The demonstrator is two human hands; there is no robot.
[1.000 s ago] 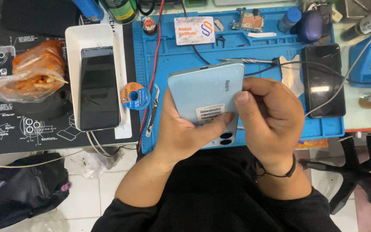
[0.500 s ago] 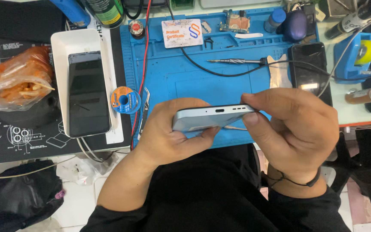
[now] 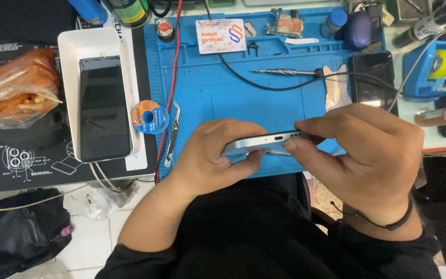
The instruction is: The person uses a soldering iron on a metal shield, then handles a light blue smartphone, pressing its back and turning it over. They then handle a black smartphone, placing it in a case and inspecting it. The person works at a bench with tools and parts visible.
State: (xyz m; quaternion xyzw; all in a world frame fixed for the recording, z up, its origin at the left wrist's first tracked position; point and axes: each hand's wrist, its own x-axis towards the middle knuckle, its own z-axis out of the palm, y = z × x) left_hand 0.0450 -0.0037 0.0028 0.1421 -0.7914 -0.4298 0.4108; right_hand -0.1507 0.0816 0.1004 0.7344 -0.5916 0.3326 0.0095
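Both hands hold a pale blue phone [image 3: 264,142] edge-on above the near rim of the blue work mat [image 3: 207,93] — its bottom edge with the port slot faces up at the camera. The left hand [image 3: 210,160] has its fingers clamped on the phone's left end, thumb pressed beneath the edge. The right hand [image 3: 367,155] has its fingers closed over the right end, covering it. On the mat behind lie a soldering iron [image 3: 285,72] and tweezers [image 3: 171,134], with a solder spool [image 3: 149,117] just beside the mat's left edge. Farther left, a dark phone [image 3: 104,108] rests in a white tray [image 3: 70,44] — well apart from the hands — on the tabletop.
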